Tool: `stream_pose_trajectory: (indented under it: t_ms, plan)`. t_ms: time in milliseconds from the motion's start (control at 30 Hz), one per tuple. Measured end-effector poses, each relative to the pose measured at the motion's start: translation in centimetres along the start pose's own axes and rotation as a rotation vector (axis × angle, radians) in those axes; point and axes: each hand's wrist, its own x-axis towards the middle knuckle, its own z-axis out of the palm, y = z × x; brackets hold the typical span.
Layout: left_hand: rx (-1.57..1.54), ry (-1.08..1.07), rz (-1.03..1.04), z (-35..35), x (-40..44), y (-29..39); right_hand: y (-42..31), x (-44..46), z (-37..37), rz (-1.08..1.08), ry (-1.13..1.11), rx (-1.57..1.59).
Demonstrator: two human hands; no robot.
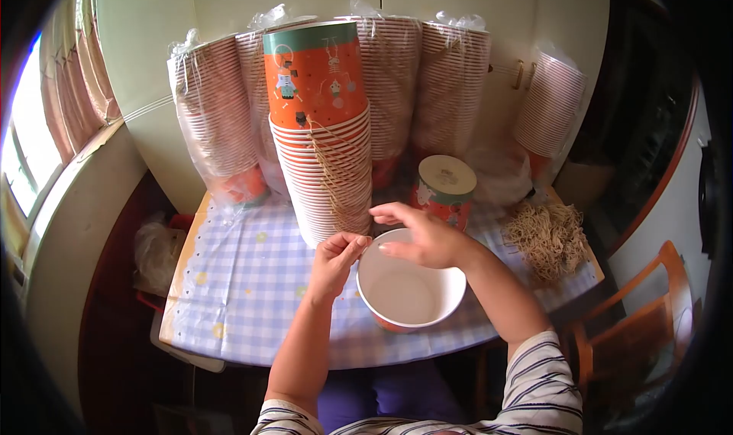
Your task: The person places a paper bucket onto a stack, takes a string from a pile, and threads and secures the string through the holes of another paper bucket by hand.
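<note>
A white-lined paper bucket point(408, 290) with an orange outside tilts its mouth toward me near the table's front edge. At its upper left rim my left hand point(336, 261) is closed in a pinch; whatever lies between thumb and fingers is too small to make out. Over the bucket's mouth hangs my right hand point(427, 238), its fingers stretched out and the thumb apart. Just behind both hands rises a tall stack of nested paper buckets point(317, 179), topped by an orange one with a green band. Tan cords point(330, 164) dangle down the stack's side.
Several plastic-wrapped bucket stacks point(214, 103) line the back of the table. A lidded-looking orange container point(447, 179) stands right of the tall stack. A pile of tan cords point(546, 240) lies on the checked tablecloth point(248, 297). A wooden chair point(634, 320) is at the right.
</note>
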Motion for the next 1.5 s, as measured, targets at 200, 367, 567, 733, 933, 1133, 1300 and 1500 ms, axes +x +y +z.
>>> stream_pose_trajectory:
  t_ms: [200,367,567,733,933,1133,1300,1500]
  plan:
    - [-0.09,-0.006,0.025,-0.5,0.1,0.0,-0.1,3.8,0.8,0.154,-0.233,0.082]
    - [-0.071,0.036,0.014,0.0,0.1,0.3,0.3,3.7,0.4,0.137,-0.126,0.09]
    - [-0.083,0.025,-0.004,0.2,-0.1,0.8,-0.4,3.1,0.5,0.126,-0.036,0.074]
    - [-0.117,-0.009,-0.003,0.4,-0.2,1.0,0.3,2.7,1.3,0.075,0.003,0.2]
    - [-0.11,-0.025,-0.025,0.1,-0.4,1.3,-0.7,2.2,1.2,-0.053,0.025,0.018]
    - [-0.094,-0.046,-0.005,0.3,-0.5,1.6,-1.3,1.6,1.4,-0.171,0.038,-0.192]
    - [-0.064,-0.061,-0.004,0.7,-0.6,1.9,-0.8,1.2,1.5,-0.226,0.09,-0.27]
    - [-0.054,-0.103,-0.011,0.0,-0.5,1.6,-0.4,1.0,1.4,-0.206,0.119,-0.242]
